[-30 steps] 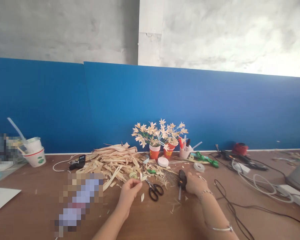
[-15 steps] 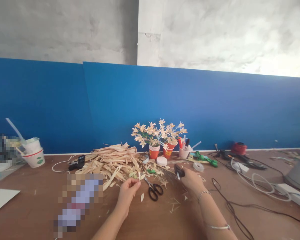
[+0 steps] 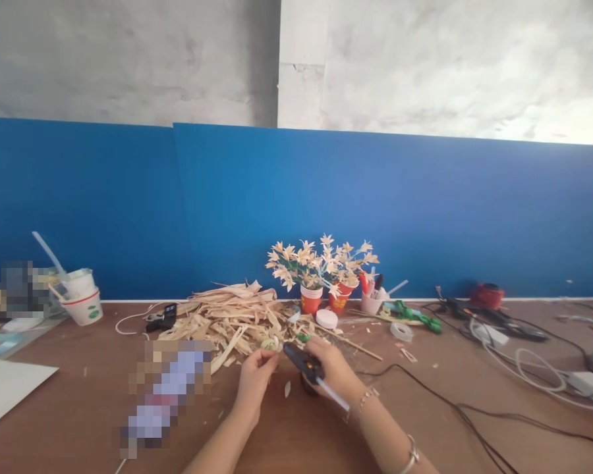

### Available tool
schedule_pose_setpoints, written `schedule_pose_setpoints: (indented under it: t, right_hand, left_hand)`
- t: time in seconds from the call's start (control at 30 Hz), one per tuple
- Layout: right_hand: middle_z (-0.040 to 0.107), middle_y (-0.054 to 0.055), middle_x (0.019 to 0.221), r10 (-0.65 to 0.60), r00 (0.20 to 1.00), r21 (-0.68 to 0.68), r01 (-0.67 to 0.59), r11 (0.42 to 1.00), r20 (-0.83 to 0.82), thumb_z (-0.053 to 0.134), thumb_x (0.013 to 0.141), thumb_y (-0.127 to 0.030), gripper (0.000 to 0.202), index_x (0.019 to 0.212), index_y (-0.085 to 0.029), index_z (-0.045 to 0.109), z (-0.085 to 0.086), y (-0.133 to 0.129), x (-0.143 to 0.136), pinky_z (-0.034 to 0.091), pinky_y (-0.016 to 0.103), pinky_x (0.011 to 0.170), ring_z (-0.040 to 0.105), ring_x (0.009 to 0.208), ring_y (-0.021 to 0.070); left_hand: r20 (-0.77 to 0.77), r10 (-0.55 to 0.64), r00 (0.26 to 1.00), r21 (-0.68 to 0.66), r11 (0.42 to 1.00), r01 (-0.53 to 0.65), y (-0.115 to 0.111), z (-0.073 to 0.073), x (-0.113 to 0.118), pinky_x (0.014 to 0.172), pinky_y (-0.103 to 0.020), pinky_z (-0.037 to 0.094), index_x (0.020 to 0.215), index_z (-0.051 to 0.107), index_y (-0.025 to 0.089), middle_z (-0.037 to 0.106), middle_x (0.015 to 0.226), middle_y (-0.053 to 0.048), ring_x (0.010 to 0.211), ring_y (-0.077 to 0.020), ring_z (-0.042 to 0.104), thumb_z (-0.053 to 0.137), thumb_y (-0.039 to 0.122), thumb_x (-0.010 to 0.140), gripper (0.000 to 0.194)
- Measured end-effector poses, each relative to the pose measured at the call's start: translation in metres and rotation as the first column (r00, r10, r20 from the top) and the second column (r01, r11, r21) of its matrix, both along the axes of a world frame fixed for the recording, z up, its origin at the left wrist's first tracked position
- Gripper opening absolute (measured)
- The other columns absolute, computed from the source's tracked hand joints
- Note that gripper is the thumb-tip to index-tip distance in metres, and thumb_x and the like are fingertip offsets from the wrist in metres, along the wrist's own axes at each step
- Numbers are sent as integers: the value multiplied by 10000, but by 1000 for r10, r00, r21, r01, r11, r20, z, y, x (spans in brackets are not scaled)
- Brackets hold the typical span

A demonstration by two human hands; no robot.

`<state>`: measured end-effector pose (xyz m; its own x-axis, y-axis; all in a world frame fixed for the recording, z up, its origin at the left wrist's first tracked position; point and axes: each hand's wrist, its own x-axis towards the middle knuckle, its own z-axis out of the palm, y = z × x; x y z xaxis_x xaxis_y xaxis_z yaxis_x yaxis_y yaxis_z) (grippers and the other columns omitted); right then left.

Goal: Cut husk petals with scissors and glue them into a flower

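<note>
My right hand (image 3: 332, 368) is wrapped around a black glue gun (image 3: 302, 361) with a pale glue stick (image 3: 333, 395) poking out of its back end. The gun's front end points toward my left hand (image 3: 257, 378), whose thumb and forefinger are pinched together. A small pale husk petal, mostly hidden, is between those fingertips. On the table just below lies a loose petal (image 3: 287, 389). The scissors' black handle (image 3: 308, 386) shows only in part under my right hand. Behind the hands spreads a heap of dry husk strips (image 3: 232, 309).
Two red cups (image 3: 310, 301) hold husk flowers (image 3: 299, 260) by the blue partition (image 3: 227, 210). Beside them stand a white round lid (image 3: 327, 319), a cup of pens (image 3: 370, 303) and a tape roll (image 3: 401, 331). Black cables (image 3: 425, 393) cross the right side; a blurred patch lies left.
My right hand has brought the glue gun leftward to my left fingertips, covering most of the scissors. My left hand keeps its pinch. The view has shifted slightly.
</note>
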<state>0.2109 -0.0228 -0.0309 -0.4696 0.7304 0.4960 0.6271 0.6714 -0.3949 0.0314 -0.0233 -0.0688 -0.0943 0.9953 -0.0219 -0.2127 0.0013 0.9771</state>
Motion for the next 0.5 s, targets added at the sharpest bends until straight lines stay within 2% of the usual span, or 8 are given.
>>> schedule_pose_setpoints:
  t: [0.23, 0.5]
  right_hand:
    - [479, 10, 726, 5, 1000, -16, -5, 1000, 12, 534, 609, -120, 171, 696, -206, 415, -4, -4, -5, 345, 223, 578, 469, 652, 151]
    - [493, 15, 737, 11, 999, -61, -8, 998, 47, 544, 603, -133, 169, 698, -201, 421, -7, -3, -6, 357, 222, 574, 484, 655, 150]
  left_hand:
    - [21, 31, 999, -9, 999, -31, -2, 7, 0, 422, -183, 227, 619, 594, 134, 496, 462, 57, 414, -52, 332, 713, 393, 551, 293]
    - [19, 43, 999, -17, 999, -43, -1, 5, 0, 419, -181, 219, 646, 608, 137, 477, 461, 65, 414, -51, 325, 718, 418, 545, 319]
